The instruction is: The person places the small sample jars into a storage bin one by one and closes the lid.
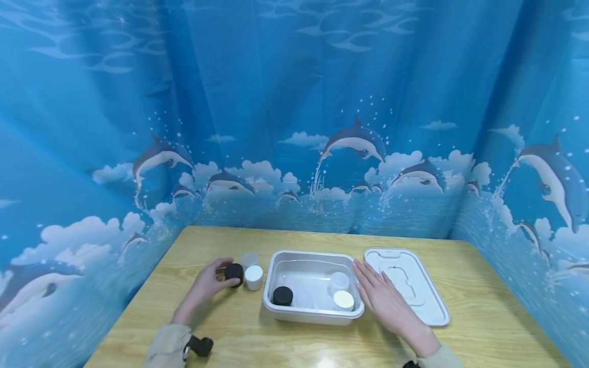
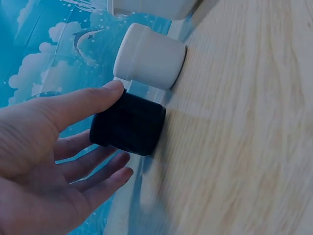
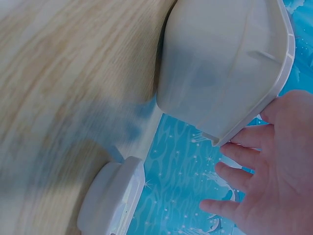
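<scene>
My left hand has its thumb and fingers around a small black jar at the left of the table. Right beside that jar are a white jar and a translucent one. To their right is a white plastic box. Inside it, a black jar sits in the near left corner, with a white-lidded jar and a translucent jar toward the right side. Fingers straight, my right hand lies against the box's right rim.
A white lid lies flat on the wooden table, to the right of the box and partly behind my right hand. Blue curtains with dolphins hang around the table's back and sides.
</scene>
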### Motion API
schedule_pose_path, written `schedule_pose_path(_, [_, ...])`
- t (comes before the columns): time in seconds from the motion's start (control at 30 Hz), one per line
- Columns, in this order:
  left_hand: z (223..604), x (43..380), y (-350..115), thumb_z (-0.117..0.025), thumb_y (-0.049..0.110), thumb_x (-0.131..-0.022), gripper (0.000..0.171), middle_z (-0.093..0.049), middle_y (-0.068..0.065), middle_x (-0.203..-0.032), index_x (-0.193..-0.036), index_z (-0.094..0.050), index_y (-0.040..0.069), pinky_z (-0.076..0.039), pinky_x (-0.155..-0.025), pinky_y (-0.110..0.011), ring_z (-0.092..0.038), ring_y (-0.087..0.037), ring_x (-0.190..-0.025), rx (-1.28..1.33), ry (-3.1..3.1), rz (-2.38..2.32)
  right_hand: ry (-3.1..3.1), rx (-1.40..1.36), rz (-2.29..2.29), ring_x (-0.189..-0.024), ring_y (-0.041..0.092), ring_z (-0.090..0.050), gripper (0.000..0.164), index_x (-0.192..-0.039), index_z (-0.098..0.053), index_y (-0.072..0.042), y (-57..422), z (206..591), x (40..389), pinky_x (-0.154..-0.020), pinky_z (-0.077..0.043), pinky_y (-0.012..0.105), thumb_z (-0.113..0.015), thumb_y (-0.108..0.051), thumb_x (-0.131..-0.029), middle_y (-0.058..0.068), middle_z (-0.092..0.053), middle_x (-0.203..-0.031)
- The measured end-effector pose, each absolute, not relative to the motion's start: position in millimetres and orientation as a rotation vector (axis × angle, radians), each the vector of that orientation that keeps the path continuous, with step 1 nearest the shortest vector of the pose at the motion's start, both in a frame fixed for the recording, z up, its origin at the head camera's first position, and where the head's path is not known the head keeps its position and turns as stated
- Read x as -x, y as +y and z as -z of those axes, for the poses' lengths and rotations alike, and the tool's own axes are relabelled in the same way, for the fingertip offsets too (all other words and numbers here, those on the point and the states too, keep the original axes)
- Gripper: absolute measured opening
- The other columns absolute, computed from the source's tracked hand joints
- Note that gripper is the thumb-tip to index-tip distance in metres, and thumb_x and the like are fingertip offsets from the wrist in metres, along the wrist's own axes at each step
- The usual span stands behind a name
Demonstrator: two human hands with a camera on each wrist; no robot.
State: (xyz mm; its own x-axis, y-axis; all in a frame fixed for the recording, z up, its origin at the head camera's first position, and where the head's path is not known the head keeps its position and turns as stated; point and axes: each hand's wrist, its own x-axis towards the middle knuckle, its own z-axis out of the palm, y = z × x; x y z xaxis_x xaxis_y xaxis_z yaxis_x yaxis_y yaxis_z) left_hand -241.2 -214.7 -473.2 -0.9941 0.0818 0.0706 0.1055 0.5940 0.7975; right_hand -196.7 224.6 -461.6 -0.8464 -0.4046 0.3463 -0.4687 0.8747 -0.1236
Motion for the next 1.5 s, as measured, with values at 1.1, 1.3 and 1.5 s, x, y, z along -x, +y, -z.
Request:
schedule_pose_path(1.1, [430,232,-192,-0.078,0.019,-0.091,0.057,-0.058,-0.027,-0.138,-0.140,-0.056,0.001,-0.053,-0.103,-0.049,-0.056,-0.042,-0.128,0.130,-2.676,1.435,-2.734,-0.668,-0.284,-0.146,0.036,-0.037,0.051,-0.153,-0.041,-0.003,224,461,197,-0.116,-0.031,0.064,-0.049,-0.024,-0.107,0.014,-0.041,-0.158])
schedule_pose_path(1.3, [424,229,-183,-0.078,0.018,-0.091,0.057,-0.059,-0.026,-0.137,-0.140,-0.056,0.000,-0.053,-0.103,-0.049,-0.058,-0.041,-0.125,0.161,-2.637,1.445,-2.743,-0.661,-0.291,-0.146,0.035,-0.037,0.051,-0.153,-0.041,-0.003,224,461,197,-0.117,-0.031,0.064,-0.048,-0.025,-0.107,0.013,-0.041,-0.158])
schedule_pose_path(1.5, [421,227,-169,-0.079,0.017,-0.089,0.055,-0.061,-0.025,-0.134,-0.138,-0.059,0.002,-0.054,-0.102,-0.049,-0.060,-0.041,-0.122,0.165,-2.595,1.444,-2.736,-0.665,-0.290,-0.146,0.036,-0.037,0.051,-0.153,-0.041,-0.003,225,461,196,-0.117,-0.031,0.063,-0.048,-0.024,-0.107,0.014,-0.041,-0.158])
